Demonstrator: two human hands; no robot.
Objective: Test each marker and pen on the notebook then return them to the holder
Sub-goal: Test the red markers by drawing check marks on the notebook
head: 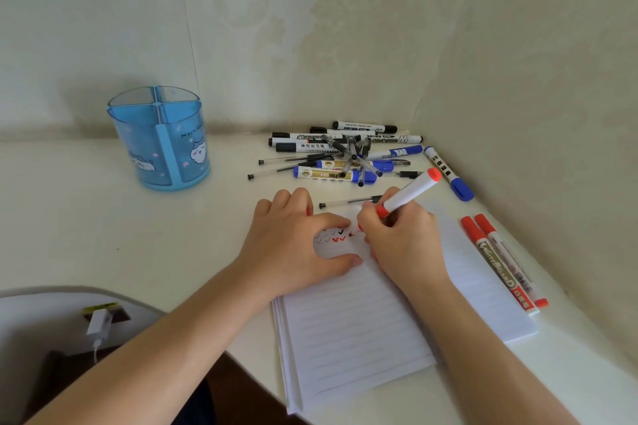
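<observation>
My right hand [397, 238] grips a white marker with red ends [411, 193], its tip down on the lined notebook [362, 331] beside several small black and red check marks [336, 236]. My left hand [293, 238] lies on the top of the page; a bit of red shows under its fingers, and I cannot tell whether it holds a cap. A blue see-through holder [160, 138] with compartments stands at the far left, nothing showing in it. A heap of black and blue markers and thin pens [345, 155] lies in the corner behind the notebook.
Two red whiteboard markers [500, 262] lie on the notebook's right edge. One thin pen [348, 201] lies just beyond my hands, and a blue-capped marker [448, 172] rests near the right wall. Walls close in behind and to the right. A white charger [98, 323] is at the lower left.
</observation>
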